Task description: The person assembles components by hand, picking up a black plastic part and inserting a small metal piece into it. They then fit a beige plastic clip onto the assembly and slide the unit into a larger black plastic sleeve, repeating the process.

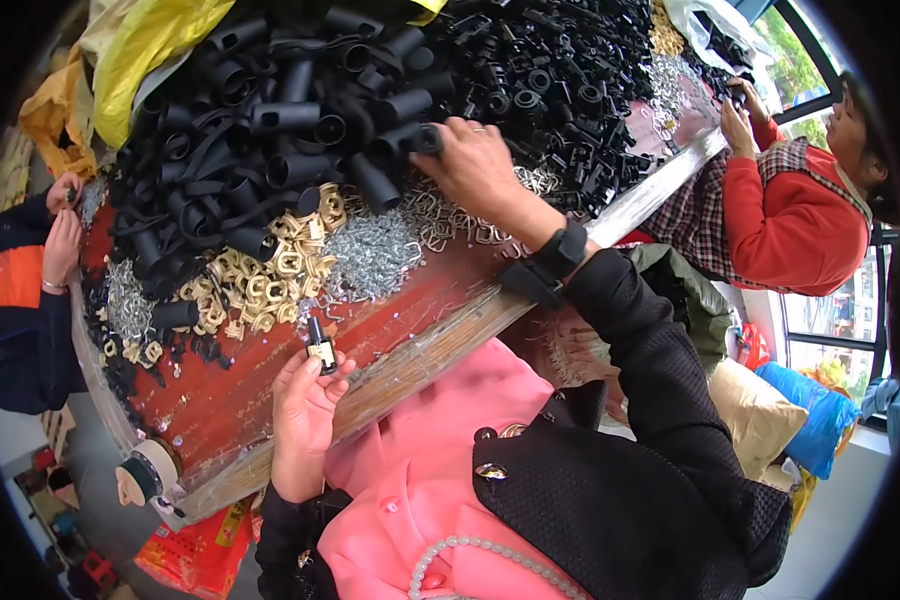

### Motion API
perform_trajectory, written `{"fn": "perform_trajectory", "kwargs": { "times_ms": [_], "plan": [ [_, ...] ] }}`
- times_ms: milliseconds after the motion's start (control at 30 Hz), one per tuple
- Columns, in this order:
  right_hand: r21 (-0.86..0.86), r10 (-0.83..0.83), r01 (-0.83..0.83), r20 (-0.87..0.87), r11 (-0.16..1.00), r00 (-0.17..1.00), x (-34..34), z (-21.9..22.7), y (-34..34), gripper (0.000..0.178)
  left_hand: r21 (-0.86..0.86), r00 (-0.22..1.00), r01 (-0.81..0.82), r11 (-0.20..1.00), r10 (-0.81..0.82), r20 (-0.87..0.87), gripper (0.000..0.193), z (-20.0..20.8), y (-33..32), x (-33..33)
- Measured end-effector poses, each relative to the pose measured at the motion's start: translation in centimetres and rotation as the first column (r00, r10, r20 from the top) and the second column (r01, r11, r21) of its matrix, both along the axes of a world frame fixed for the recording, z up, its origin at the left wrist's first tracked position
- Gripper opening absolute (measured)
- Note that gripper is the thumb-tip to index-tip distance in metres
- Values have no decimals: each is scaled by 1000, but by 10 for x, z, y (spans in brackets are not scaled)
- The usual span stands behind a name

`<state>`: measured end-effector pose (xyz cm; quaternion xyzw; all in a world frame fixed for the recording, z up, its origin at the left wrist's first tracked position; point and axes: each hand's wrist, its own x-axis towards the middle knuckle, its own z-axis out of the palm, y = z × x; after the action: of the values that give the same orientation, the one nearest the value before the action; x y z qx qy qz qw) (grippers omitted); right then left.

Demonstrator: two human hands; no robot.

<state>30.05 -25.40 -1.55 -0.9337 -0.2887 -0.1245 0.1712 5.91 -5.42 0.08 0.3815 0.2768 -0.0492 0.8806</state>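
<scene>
Near the table's front edge, my left hand (305,405) pinches a small black plastic part with a cream-coloured piece (321,350) on it, held upright between thumb and fingers. My right hand (470,170) reaches to the heap of black plastic tubes (290,115), its fingers closed on the end of a black tube (425,140). Below that heap lie cream plastic clips (260,285), a mound of small silvery metal parts (370,250) and bent wire loops (450,225). Beyond my right hand spreads a pile of small black fittings (540,95).
The worn red tabletop (410,315) has a wooden front edge (390,375). A yellow bag (160,45) hangs over the back left. A round container (155,465) stands at the near left corner. Co-workers' hands (740,115) work at right and other hands (63,225) at left.
</scene>
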Motion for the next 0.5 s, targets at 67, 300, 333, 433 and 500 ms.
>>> {"fn": "perform_trajectory", "kwargs": {
  "times_ms": [67,300,333,433,500],
  "plan": [
    [106,90,-86,-37,991,995,-2,4,9,36,7,1000,0,1000,0,-10,26,-1,-1,1],
    [173,397,-370,-155,913,905,25,27,-30,30,-7,1000,-15,1000,15,-28,31,-3,0,5],
    [87,302,-290,-199,953,932,30,23,-44,27,-11,1000,-7,1000,7,-27,32,-3,0,6],
    [-295,139,-139,-22,945,990,19,17,-59,24,-18,1000,-7,1000,7,-30,33,-5,2,6],
    [-265,162,-138,70,954,984,15,6,-63,19,-18,1000,-2,1000,2,-27,32,-5,2,5]
  ]
}}
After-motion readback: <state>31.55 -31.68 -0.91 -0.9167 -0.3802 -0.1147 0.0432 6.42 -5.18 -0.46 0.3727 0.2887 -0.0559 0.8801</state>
